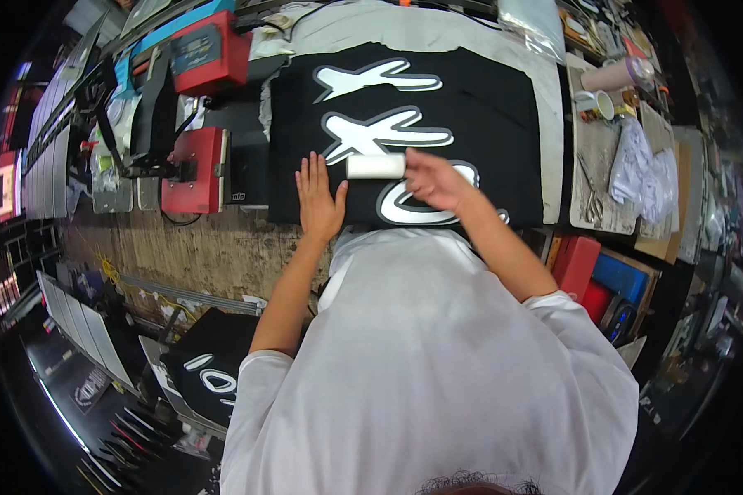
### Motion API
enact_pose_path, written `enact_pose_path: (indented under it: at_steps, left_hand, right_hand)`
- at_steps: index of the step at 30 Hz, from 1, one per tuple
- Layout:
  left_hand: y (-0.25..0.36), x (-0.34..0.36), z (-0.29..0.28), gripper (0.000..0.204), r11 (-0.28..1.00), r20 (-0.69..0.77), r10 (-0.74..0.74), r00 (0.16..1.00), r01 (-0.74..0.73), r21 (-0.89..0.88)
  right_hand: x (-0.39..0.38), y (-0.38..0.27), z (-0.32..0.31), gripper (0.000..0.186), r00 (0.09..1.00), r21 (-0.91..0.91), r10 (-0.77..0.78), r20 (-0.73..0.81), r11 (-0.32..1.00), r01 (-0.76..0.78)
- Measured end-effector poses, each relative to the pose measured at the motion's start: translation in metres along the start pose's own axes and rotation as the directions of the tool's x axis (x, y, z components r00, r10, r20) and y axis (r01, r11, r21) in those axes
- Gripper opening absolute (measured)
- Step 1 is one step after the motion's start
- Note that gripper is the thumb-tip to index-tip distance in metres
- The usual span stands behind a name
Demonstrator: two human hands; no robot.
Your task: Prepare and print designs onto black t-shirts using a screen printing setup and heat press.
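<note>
Hands are set on either side of a smooth white roll [375, 167] above black cloth [504, 115]. By the left hand [320, 206], laid flat with fingers straight and thumb apart, the cloth is pressed. By the curled fingers of the right hand [439, 183], the roll, a plain cylinder, is held at its right end; whether the fabric is touched by it cannot be told. The roll is placed between the hands, just beside the left thumb, over bold white letters [362, 126] edged in grey. Creased white sheeting [552, 157] is spread beneath.
</note>
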State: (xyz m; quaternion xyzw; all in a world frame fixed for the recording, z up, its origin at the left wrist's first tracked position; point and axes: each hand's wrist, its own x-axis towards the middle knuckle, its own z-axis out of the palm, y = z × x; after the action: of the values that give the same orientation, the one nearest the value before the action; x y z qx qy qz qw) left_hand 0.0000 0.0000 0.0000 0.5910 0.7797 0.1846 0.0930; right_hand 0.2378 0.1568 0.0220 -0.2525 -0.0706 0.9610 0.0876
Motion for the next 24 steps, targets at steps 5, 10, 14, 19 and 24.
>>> enact_pose_path:
  at_steps: [5,10,14,19,24]
  left_hand:
    - [0.019,-0.004,0.012,0.070,0.999,-0.057,-0.007,0.998,0.005,-0.039]
    - [0.018,-0.005,0.010,0.070,0.998,-0.055,-0.011,0.998,0.008,-0.058]
    - [0.012,-0.008,0.011,0.072,0.996,-0.088,-0.013,0.996,0.005,-0.092]
    - [0.006,-0.010,0.014,0.073,0.973,-0.182,-0.043,0.982,0.000,-0.231]
    - [0.003,-0.010,0.016,0.071,0.981,-0.169,-0.029,0.985,-0.005,-0.196]
  right_hand:
    - [0.042,-0.050,-0.011,0.048,0.975,0.035,-0.035,-0.219,0.998,0.043]
    - [0.079,-0.135,0.020,0.056,0.899,-0.257,-0.316,-0.303,0.935,0.243]
    - [0.081,-0.129,0.050,0.046,0.938,-0.264,-0.328,-0.115,0.920,0.290]
    - [0.051,-0.017,0.035,0.039,0.998,-0.111,0.006,-0.068,0.994,-0.014]
    - [0.084,-0.034,0.031,0.054,0.959,-0.121,-0.076,-0.273,0.992,0.044]
